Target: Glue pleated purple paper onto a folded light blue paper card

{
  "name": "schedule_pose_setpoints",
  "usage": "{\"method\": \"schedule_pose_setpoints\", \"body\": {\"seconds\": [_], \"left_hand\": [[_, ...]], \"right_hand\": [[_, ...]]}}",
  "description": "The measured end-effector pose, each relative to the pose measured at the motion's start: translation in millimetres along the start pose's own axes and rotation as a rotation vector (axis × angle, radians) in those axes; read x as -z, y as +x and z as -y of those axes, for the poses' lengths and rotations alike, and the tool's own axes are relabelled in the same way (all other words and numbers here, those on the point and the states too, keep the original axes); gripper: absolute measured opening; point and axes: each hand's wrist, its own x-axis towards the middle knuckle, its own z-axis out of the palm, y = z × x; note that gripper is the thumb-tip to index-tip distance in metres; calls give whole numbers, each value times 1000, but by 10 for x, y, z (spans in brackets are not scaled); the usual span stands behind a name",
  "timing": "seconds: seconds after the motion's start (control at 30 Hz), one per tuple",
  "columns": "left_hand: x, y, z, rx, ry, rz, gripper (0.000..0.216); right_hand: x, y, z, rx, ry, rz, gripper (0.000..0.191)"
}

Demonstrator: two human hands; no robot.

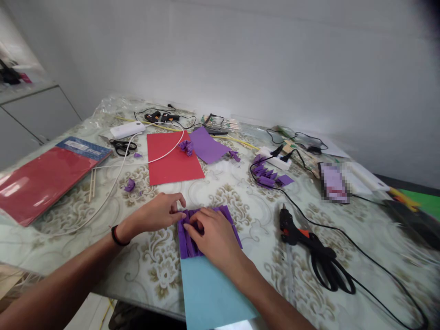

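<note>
My left hand (156, 214) and my right hand (213, 236) both rest on a row of purple foam strips (187, 243) lying at the far end of a light blue sheet (209, 293). The left hand's fingers pinch the strips' top left edge. The right hand lies over the strips, fingers curled and pressing down on them. A black band circles my left wrist.
A black glue gun (299, 235) and black scissors (332, 272) lie to the right, cords trailing. Beyond lie a red sheet (173, 158), a purple sheet (208, 145), cut purple pieces (268, 176), a power strip (275, 158), a red sheet pack (37, 181) and small scissors (123, 145).
</note>
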Motion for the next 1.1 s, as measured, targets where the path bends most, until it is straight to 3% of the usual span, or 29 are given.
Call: {"method": "schedule_pose_setpoints", "body": {"seconds": [0.27,0.53,0.83,1.1], "left_hand": [[46,-32,-9,5,-180,1,27],[156,-47,-14,-15,-187,-39,26],[85,-36,-28,-10,-153,-27,20],[11,-49,-80,-6,-126,51,28]], "right_hand": [[88,8,-52,-40,97,-41,19],[170,-11,-150,-35,109,-115,19],[82,-32,-174,32,47,-178,20],[13,-54,-160,76,36,-188,23]]}}
